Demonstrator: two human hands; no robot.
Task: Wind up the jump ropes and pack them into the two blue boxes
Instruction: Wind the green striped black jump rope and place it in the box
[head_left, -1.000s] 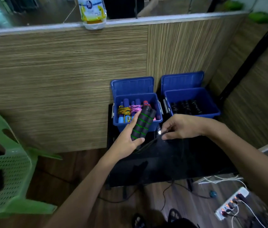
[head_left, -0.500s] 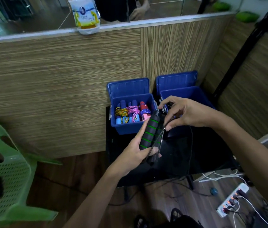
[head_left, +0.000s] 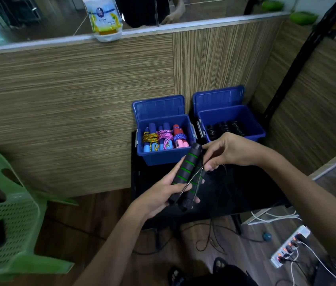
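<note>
My left hand (head_left: 158, 197) grips two black jump-rope handles with green rings (head_left: 186, 172), held together and tilted up to the right over a black table (head_left: 245, 195). My right hand (head_left: 224, 151) pinches the thin black cord (head_left: 196, 178) beside the handles' upper end; the cord runs along the handles and trails down to the floor (head_left: 210, 242). Behind them stand two open blue boxes. The left box (head_left: 163, 157) holds wound coloured ropes (head_left: 164, 137). The right box (head_left: 253, 129) holds wound black ropes (head_left: 224, 129).
A wood-grain partition (head_left: 80, 100) rises behind the boxes, with a white pouch (head_left: 105, 19) on its ledge. A green plastic chair (head_left: 8, 219) stands at the left. A power strip with cables (head_left: 288, 246) lies on the floor at the right. My feet (head_left: 218, 265) show below.
My left hand has lowered the handles toward me, away from the left box. My right hand has moved up and over to the handles' top, carrying the cord across them.
</note>
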